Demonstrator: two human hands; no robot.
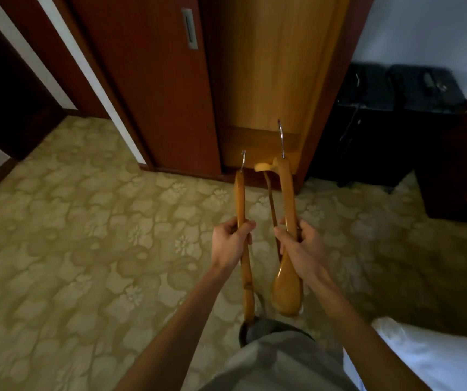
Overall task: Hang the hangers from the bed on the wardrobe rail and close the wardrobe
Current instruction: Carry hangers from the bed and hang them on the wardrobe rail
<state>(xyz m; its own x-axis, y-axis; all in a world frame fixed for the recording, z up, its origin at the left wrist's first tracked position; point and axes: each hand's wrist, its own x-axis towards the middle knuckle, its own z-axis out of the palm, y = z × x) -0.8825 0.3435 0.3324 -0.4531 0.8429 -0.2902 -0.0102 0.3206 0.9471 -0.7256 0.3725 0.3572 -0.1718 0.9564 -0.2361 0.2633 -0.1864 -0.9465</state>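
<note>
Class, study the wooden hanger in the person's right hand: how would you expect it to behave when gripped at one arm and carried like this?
The wooden hanger probably stays stiff: it keeps its shape though the right hand grips only one arm. It looks thick and solid, so likely fairly heavy for its size. Its glossy finish suggests it could slip in a loose grip, and the metal hook might snag.

A: Top of the wardrobe (269, 80) cut off by the upper edge, so no telling about the rail. Bed (435, 359) only a corner, lower right.

B: Yep. Middle of each hanger covered by the left hand (230, 242) and right hand (301, 245). Stuff on the black desk (396, 91) too dark and blurry to make out. Both forearms clipped at the bottom edge.
</note>
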